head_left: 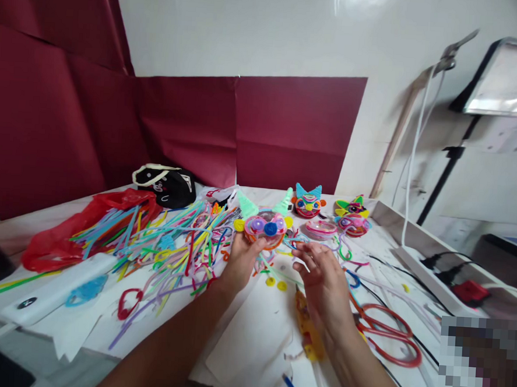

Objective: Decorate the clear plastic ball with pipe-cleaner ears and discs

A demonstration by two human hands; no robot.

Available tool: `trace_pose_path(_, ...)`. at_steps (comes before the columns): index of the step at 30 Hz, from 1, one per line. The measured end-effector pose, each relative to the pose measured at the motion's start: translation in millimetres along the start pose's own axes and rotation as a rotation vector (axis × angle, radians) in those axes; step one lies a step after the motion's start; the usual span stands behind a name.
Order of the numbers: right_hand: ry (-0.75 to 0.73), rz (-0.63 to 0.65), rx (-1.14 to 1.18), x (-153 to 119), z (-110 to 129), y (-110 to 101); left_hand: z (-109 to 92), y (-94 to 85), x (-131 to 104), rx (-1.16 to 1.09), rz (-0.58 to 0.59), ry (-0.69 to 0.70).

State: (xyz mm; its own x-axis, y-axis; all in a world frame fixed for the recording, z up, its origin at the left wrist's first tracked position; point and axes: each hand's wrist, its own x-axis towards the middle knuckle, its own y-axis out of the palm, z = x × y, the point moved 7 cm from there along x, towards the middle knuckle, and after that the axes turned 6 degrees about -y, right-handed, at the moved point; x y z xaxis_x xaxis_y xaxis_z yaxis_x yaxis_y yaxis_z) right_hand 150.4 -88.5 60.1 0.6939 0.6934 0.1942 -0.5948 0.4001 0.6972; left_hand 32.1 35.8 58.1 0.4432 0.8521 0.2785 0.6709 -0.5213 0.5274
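And there's the mask (266,218), up over the middle of the table (250,333), its face turned to the camera and its ears (247,204) pointing upward, splayed apart. The eyes line up side to side; as for a long axis, the rounded shape doesn't give a clear one. The left hand (242,259) has it, gripping the lower edge with the thumb across the front. The right hand (325,282) is just beside it, fingers half curled; whether they pinch anything, I can't tell.

Over to the left, the red bag (40,247) lies open, blue, yellow and orange pipe cleaners (112,225) spilling out. Behind it sits a black bag (171,187), contents hidden.

Back to the mask: mint-green ears, purple eyes, a dark blue nose (270,228), yellow discs at the sides, orange along the bottom. Scissors (397,321) lie to the right.
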Motion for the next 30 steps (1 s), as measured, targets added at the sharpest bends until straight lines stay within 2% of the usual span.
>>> trace_pose_path(4,-0.091,0.159,-0.155,-4,28,8,5,-6.8,6,-0.060,0.002,-0.018)
trace_pose_path(7,-0.243,0.302,-0.397,-5,49,8,10,-13.8,9,-0.094,-0.005,-0.033)
trace_pose_path(11,-0.534,0.473,-0.781,-4,63,3,17,-19.5,11,-0.108,-0.009,-0.067)
trace_pose_path(15,-0.883,0.677,-1.017,-18,56,4,21,-21.0,10,-0.112,0.012,-0.074)
trace_pose_path(22,-1.171,0.888,-1.042,-59,35,4,30,-25.5,11,-0.097,0.037,-0.094)
trace_pose_path(25,-1.201,0.940,-1.065,-71,32,5,33,-23.8,10,-0.105,0.052,-0.102)
trace_pose_path(30,-1.203,0.941,-1.025,-76,32,6,36,-20.9,7,-0.111,0.070,-0.128)
